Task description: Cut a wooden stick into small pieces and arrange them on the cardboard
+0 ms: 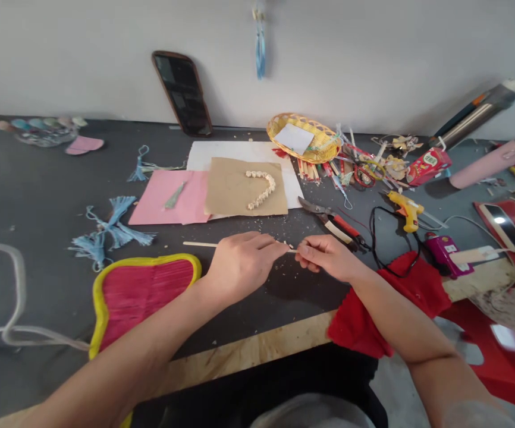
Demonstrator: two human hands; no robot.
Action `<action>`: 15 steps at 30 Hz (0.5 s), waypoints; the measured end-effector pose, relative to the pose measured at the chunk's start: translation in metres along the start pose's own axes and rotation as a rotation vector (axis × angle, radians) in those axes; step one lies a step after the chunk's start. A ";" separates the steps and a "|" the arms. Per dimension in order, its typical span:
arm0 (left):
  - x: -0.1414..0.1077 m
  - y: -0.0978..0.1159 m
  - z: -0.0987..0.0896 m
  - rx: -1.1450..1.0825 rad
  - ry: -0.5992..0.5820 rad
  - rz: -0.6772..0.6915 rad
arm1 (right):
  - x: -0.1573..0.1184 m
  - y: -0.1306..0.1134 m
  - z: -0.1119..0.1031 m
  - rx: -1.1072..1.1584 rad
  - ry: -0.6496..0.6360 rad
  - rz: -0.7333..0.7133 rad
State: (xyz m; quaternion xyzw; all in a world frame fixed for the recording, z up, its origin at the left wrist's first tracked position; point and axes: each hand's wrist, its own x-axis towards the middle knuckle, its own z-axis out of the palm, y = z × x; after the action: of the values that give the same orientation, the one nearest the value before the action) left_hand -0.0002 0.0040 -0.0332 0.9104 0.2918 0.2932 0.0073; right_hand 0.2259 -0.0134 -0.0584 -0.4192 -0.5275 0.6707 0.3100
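Observation:
A thin pale wooden stick (199, 244) runs level above the dark table. My left hand (248, 258) is closed around it, and the stick's long end sticks out to the left. My right hand (324, 255) pinches the other end, its fingers curled close to my left fingertips. Small pale crumbs lie on the table around both hands. Just beyond them, a curved row of small cream pieces (269, 191) rests on a brown paper sheet (226, 187). To the right of the paper are red-handled pruning shears (329, 220).
Blue tassels (117, 223) and a yellow-edged pink piece (145, 291) lie left. A yellow basket (304, 134), juice box (429, 165), yellow glue gun (407, 211) and pink bottle (489, 163) stand or lie right. Red cloth (413, 285) is under my right forearm. A phone (184, 92) leans against the wall.

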 end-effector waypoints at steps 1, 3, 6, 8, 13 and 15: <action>0.001 0.001 -0.001 0.001 0.013 0.002 | 0.001 0.002 0.001 0.039 -0.002 -0.021; 0.002 0.003 -0.002 0.001 0.045 0.006 | 0.002 0.005 0.002 0.119 -0.008 -0.064; 0.003 0.005 -0.003 0.010 0.070 0.013 | 0.002 0.006 0.004 0.186 -0.021 -0.108; 0.003 0.006 -0.004 0.001 0.080 0.011 | 0.002 0.005 0.007 0.214 -0.029 -0.119; 0.002 0.005 -0.003 -0.100 0.116 -0.016 | 0.000 -0.002 0.010 0.286 -0.045 -0.137; 0.001 0.003 -0.002 -0.108 0.118 -0.054 | 0.001 -0.002 0.007 0.251 -0.028 -0.128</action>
State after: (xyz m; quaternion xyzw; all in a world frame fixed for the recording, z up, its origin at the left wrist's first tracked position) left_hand 0.0012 0.0015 -0.0299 0.8816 0.2998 0.3614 0.0471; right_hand 0.2191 -0.0155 -0.0563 -0.3332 -0.4693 0.7162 0.3946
